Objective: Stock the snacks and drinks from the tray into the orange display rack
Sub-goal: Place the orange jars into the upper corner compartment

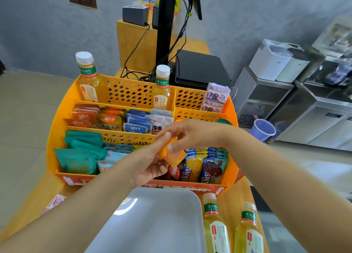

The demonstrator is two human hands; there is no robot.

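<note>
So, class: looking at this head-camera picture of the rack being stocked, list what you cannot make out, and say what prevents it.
1. Small orange packet: print unreadable, blurred and pinched between left hand and right hand.
2. Rack's front middle compartment: contents covered by both hands.
3. Two bottles beside the tray: bases cut off by the bottom edge.
4. Pink item at left: blurred, partly behind the left forearm.

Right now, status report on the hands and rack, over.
Both hands pinch one small orange packet above rack's front row. Tray looks empty. Two bottles wait beside it.
</note>
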